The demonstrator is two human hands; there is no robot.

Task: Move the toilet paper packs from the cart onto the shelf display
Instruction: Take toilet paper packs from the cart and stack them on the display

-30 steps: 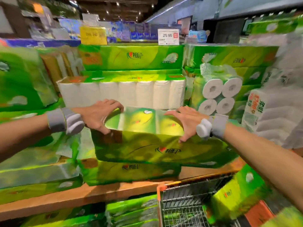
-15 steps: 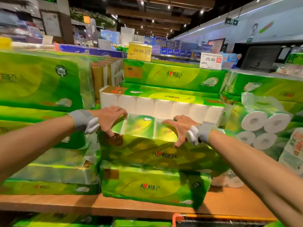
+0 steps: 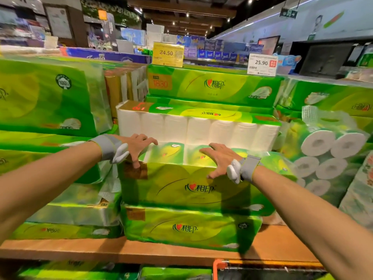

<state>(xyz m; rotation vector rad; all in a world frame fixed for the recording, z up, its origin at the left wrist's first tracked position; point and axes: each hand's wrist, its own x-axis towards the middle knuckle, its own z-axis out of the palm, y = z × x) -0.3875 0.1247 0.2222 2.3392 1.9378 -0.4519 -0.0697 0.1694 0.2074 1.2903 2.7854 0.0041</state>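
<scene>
A long green toilet paper pack lies flat on top of a matching green pack on the wooden shelf. My left hand clasps its top left corner, fingers curled over the top and thumb on the front face. On the top right, my right hand lies spread, with the thumb hooked over the front edge. Only the orange rim of the cart shows, at the bottom right, just below the shelf edge.
A pack showing white rolls lies right behind the held pack, with more green packs above it. Tall green stacks stand left; round-roll packs crowd the right. Price signs stand on top.
Both hands carried the green pack forward from above the cart and set it down on the lower pack on the shelf. The cart has dropped nearly out of view.
</scene>
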